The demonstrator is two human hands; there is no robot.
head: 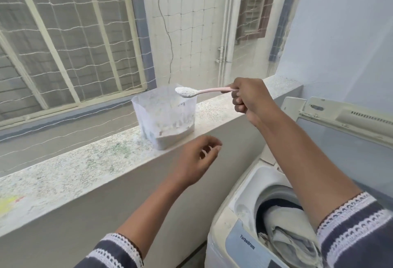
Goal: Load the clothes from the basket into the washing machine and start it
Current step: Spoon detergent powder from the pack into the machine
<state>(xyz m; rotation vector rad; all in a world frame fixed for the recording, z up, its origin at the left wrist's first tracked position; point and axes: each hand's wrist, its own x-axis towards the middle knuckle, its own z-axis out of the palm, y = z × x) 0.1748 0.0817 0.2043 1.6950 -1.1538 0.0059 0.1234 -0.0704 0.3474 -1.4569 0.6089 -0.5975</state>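
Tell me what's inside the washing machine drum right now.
Pale grey clothes lie bunched in the washing machine drum, lid raised. The right forearm covers part of the opening, and whatever lies under the top layer is hidden.

I read one word only: "TurboDrum", dark letters on pale blue panel [238, 239] at front rim of washing machine [231, 214]. Faint dark scrawl on side of clear detergent tub [163, 119], too blurred for me to read. No other text legible.
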